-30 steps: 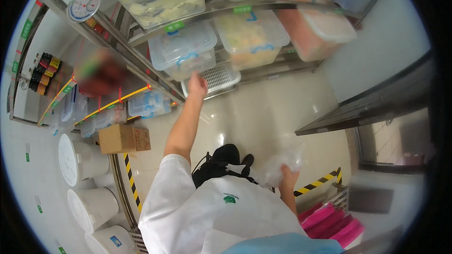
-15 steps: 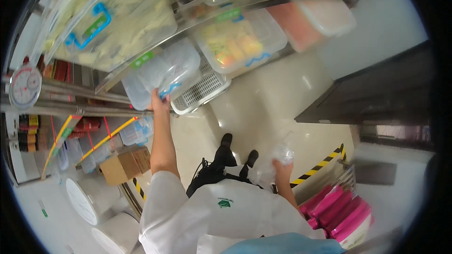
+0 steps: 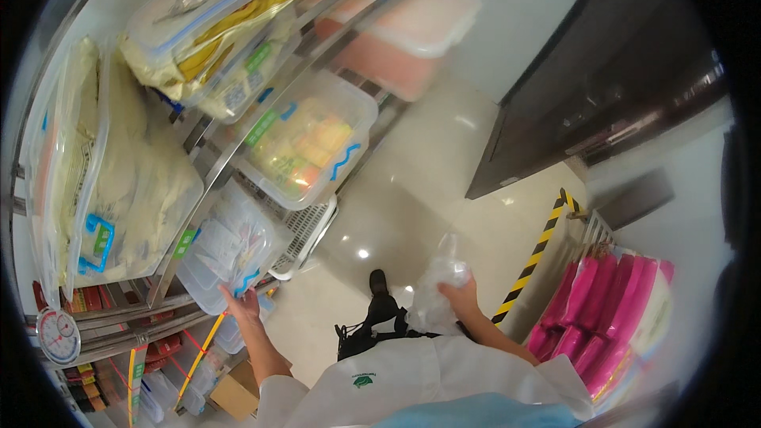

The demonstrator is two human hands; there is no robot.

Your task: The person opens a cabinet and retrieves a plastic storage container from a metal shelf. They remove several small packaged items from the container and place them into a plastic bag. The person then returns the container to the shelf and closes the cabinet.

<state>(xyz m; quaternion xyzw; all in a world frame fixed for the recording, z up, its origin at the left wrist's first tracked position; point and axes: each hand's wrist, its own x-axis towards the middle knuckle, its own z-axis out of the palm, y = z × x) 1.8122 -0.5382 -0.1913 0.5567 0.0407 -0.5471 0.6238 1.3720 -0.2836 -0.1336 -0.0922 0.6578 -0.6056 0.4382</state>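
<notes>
My left hand (image 3: pixel 244 307) is at the front edge of a clear lidded storage box (image 3: pixel 208 269) on the lower shelf, its fingers closed round the edge beside the blue latch. Some pale packets show through the plastic. In front of my body, my right hand (image 3: pixel 462 298) grips a crumpled clear plastic bag (image 3: pixel 432 293). Just beyond the left-hand box sits another clear box (image 3: pixel 358 115) with yellow and orange packets inside. Between the two, partly hidden, is a white slotted basket (image 3: pixel 305 242).
Metal shelving (image 3: pixel 214 170) on the left carries large clear bins (image 3: pixel 151 198) and a pinkish box (image 3: pixel 388 59). A dial scale (image 3: pixel 59 336) hangs at far left. Pink packs (image 3: pixel 590 309) are stacked at right, near black-and-yellow floor tape (image 3: pixel 529 265) and a dark door (image 3: pixel 587 87).
My view has turned, so the shelves swing lower and left. My left hand stays at the same box's edge. The right hand with the plastic bag has come closer in front of me.
</notes>
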